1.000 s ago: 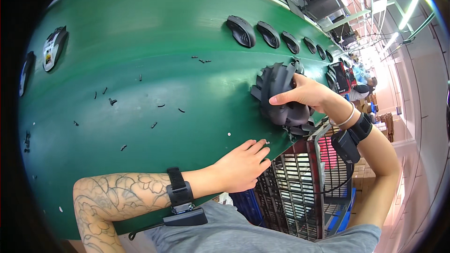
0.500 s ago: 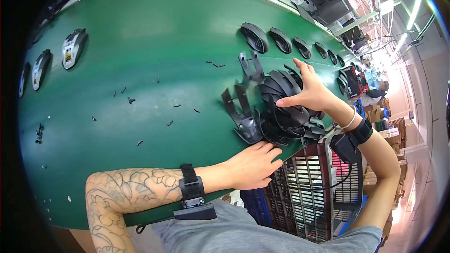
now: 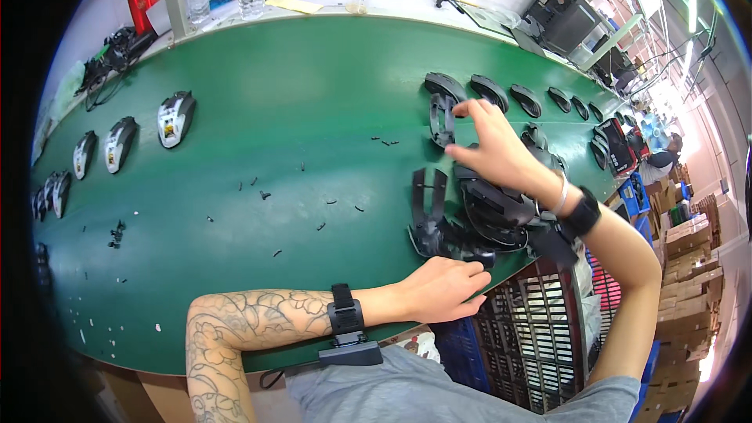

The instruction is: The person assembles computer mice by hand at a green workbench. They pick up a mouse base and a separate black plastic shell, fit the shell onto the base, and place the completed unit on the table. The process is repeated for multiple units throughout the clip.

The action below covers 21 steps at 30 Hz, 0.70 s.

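My right hand (image 3: 497,145) reaches over a heap of black plastic mouse shells (image 3: 493,200), thumb and forefinger spread apart. Its fingertips are beside a black two-pronged shell part (image 3: 442,121) that stands at the heap's far left; no grip on it shows. My left hand (image 3: 442,290) rests at the table's near edge, fingers loosely apart with nothing in them. Just beyond it lies another pronged shell part (image 3: 428,211), at the left side of the heap. The right hand and wrist hide some of the heap.
Black mice (image 3: 489,92) stand in a row along the far right of the green table (image 3: 313,63). Opened mice (image 3: 176,119) with bare innards are at the left. Small black bits (image 3: 265,195) lie scattered mid-table. A slatted crate (image 3: 533,321) stands below the near edge.
The view has shifted, showing more of the far shelf. My right hand has moved from the top of the heap leftward to the pronged shell part. My left hand stays near the table edge.
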Available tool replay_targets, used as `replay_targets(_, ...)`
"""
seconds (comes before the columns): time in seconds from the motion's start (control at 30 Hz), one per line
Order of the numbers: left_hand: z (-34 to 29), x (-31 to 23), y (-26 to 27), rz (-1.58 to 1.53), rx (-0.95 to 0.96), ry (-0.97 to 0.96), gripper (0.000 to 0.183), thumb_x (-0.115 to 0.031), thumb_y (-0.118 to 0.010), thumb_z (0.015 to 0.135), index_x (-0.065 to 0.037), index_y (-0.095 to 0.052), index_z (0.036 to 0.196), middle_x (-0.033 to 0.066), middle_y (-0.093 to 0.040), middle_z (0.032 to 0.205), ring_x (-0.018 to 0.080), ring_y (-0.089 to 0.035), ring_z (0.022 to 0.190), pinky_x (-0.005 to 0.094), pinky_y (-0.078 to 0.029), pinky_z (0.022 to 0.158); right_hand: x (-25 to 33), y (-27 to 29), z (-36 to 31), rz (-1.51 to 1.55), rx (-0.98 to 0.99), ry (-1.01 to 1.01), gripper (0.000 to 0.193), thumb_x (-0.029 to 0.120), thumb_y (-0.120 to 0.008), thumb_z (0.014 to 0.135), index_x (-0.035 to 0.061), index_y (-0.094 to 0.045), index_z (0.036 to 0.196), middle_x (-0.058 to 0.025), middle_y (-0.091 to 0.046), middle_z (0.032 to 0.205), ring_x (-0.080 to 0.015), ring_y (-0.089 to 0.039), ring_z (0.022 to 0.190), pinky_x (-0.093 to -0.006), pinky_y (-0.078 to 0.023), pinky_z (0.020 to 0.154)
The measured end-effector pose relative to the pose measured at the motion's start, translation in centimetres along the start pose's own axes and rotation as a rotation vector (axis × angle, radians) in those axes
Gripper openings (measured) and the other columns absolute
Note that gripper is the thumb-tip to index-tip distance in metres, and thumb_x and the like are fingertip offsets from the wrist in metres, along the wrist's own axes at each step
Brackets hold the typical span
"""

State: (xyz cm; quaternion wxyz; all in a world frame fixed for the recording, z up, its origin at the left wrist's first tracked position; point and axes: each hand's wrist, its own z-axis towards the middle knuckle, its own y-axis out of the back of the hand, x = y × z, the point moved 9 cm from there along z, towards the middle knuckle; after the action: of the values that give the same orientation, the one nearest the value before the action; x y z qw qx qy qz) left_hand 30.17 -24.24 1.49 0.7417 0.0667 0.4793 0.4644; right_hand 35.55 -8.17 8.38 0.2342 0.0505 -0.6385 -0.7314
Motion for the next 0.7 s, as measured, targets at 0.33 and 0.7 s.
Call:
replay_targets(0.33, -0.9, -1.1, -0.4, 0.072, 0.024, -0.115, 0.022, -0.024, -0.056, 0.084, -0.003, -0.051, 0.077, 0.0117, -0.055, 0.068, 0.0317, -0.058, 0.061, 0.0411, -0.046, 0.052, -8.9, -6.4, 8.6, -0.227, 0.102, -0.098, 0.015, 0.014, -0.07, 0.072, -0.0002, -0.068, 0.076, -0.0225, -0.065, 0.08, -0.0381, -0.064, 0.08, -0.0429, -0.052, 0.073)
replay_targets(0.7, -1.5, 0.0, 0.4, 0.06, -0.049, -0.079, 0.023, -0.024, -0.057, 0.081, -0.002, -0.05, 0.077, 0.0135, -0.056, 0.071, 0.0351, -0.058, 0.064, 0.0443, -0.046, 0.055, -6.5, -9.6, 10.7, -0.336, 0.384, -0.05, 0.041, 0.021, -0.052, 0.093, 0.0062, -0.046, 0.13, -0.0154, -0.055, 0.127, -0.0333, -0.057, 0.107, -0.0432, -0.047, 0.083)
